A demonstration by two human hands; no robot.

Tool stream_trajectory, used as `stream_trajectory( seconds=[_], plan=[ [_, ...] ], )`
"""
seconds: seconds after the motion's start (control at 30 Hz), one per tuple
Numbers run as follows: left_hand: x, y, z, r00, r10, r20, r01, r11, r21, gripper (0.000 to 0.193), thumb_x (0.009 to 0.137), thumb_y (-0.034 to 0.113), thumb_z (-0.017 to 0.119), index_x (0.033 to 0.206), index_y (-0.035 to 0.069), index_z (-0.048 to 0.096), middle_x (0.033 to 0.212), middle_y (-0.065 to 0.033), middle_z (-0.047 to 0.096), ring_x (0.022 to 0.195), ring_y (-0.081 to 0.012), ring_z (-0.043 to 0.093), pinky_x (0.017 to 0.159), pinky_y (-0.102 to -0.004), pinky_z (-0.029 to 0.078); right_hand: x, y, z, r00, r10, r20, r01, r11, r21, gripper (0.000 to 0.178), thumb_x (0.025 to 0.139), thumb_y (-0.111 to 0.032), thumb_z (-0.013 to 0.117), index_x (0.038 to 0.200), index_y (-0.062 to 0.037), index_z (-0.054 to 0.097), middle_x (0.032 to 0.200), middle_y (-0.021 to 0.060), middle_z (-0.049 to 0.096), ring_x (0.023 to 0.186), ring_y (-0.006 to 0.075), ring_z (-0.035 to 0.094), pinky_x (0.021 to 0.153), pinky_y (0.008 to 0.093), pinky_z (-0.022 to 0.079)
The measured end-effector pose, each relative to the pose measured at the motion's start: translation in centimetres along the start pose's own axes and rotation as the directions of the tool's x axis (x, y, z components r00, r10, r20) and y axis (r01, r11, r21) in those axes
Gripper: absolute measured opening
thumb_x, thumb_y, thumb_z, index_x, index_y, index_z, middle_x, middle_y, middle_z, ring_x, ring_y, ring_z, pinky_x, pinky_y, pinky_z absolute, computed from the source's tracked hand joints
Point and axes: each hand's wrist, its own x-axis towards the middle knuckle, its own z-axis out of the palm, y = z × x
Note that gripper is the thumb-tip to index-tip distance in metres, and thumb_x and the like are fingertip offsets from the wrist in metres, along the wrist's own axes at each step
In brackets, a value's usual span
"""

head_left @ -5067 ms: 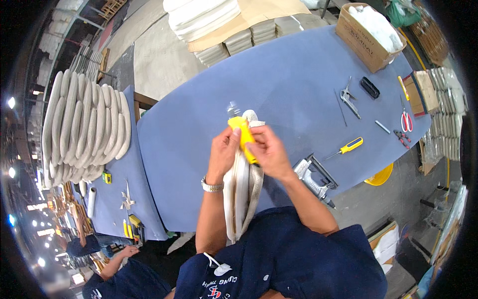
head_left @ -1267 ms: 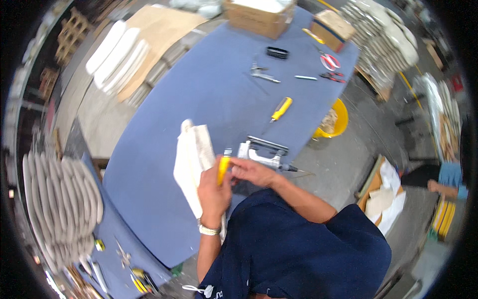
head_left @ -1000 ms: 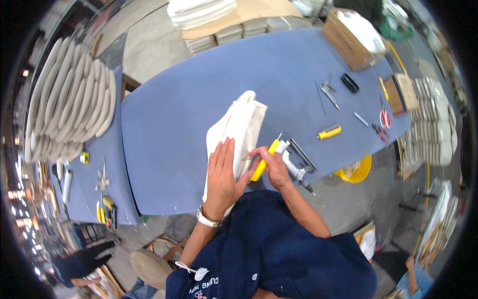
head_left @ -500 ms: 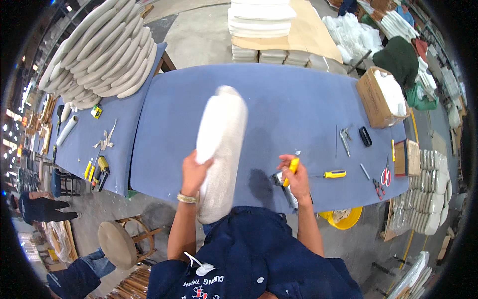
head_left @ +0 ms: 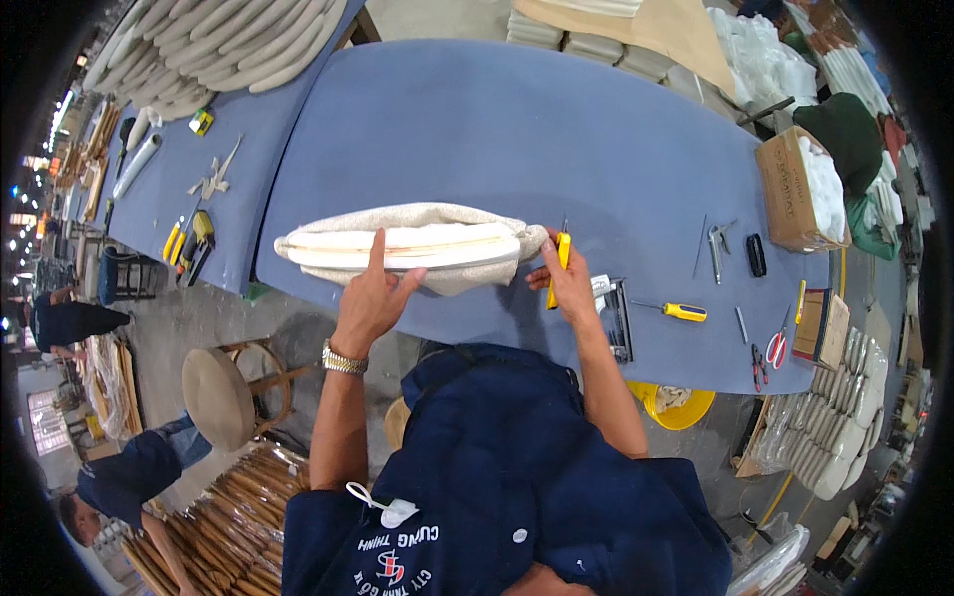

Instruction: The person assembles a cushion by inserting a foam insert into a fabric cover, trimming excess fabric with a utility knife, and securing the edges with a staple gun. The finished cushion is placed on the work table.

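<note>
A long fabric-covered cushion (head_left: 437,280) rests on its side across the blue table, near the front edge. Its beige cover gapes along the length, showing white padding and a thin wood-coloured edge inside. My left hand (head_left: 374,298) lies against the near side, index finger stretched over the opening and thumb apart. At the cushion's right end, my right hand (head_left: 572,288) is closed around a yellow-handled tool (head_left: 559,271) with a short thin metal tip; its fingers are close to the bunched fabric. A black and silver tool (head_left: 620,323), partly behind my right forearm, lies on the table.
On the blue table (head_left: 477,109) to the right are a yellow screwdriver (head_left: 684,312), red-handled scissors (head_left: 777,346) and a cardboard box (head_left: 783,199). Stacked beige cushions (head_left: 234,45) stand far left. A yellow basin (head_left: 686,409) and a round stool (head_left: 217,389) are below the table.
The cushion has gone from upright in my left hand to lying crosswise on the table, opening upward. My left hand has loosened its grip; my right hand has moved to the cushion's end.
</note>
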Motion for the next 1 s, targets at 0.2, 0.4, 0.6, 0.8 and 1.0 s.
stream_trajectory(
  seconds=[0.2,0.4,0.6,0.8,1.0],
  plan=[
    [-0.3,3.3,-4.1,0.978,0.178,0.109,-0.209,0.855,0.476,0.089,0.077,0.058,0.078,0.145,0.007,0.052,0.112,-0.0213,0.070,0.099,-0.0333,0.071,0.081,-0.0441,0.056,-0.6,2.9,-0.2,0.995,-0.098,-0.001,0.098,0.993,0.065,0.046,0.106,-0.031,0.056,0.143,-0.0031,0.052,0.110,0.0080,0.068,0.082,0.0127,0.068,0.067,0.0271,0.060],
    [2.4,4.6,0.2,0.754,0.649,0.106,-0.635,0.677,0.373,0.083,0.072,0.049,0.083,0.145,0.020,0.055,0.122,-0.0165,0.062,0.104,-0.0325,0.064,0.090,-0.0451,0.051,-2.3,3.2,0.9,0.982,-0.189,-0.009,0.187,0.963,0.193,0.046,0.107,-0.032,0.053,0.144,-0.0046,0.050,0.111,0.0067,0.068,0.086,0.0117,0.067,0.071,0.0269,0.058],
    [0.1,8.3,4.7,0.768,0.636,0.072,-0.609,0.691,0.389,0.070,0.081,0.034,0.079,0.144,0.016,0.055,0.091,-0.0085,0.064,0.077,-0.0266,0.065,0.064,-0.0404,0.054,-1.9,2.1,-0.8,0.931,-0.307,-0.198,0.335,0.933,0.131,0.046,0.111,-0.036,0.040,0.142,-0.0052,0.054,0.119,0.0059,0.064,0.109,0.0138,0.060,0.097,0.0317,0.049],
    [0.8,14.0,9.5,0.754,0.628,-0.193,-0.637,0.771,0.019,0.059,0.091,0.034,0.072,0.141,0.007,0.056,0.120,-0.0150,0.066,0.104,-0.0329,0.066,0.087,-0.0401,0.054,1.0,1.2,-4.2,0.959,-0.184,-0.214,0.222,0.960,0.170,0.046,0.107,-0.042,0.050,0.128,-0.0033,0.064,0.112,0.0044,0.066,0.104,0.0143,0.059,0.094,0.0302,0.047],
    [2.4,15.3,9.7,0.805,0.556,-0.208,-0.583,0.805,-0.107,0.031,0.094,0.020,0.068,0.124,0.011,0.070,0.120,-0.0135,0.068,0.109,-0.0328,0.066,0.092,-0.0408,0.053,0.6,0.2,-2.9,0.964,-0.166,-0.207,0.197,0.970,0.140,0.047,0.106,-0.045,0.051,0.125,-0.0039,0.066,0.110,0.0062,0.068,0.102,0.0162,0.061,0.093,0.0328,0.049]
  ],
)
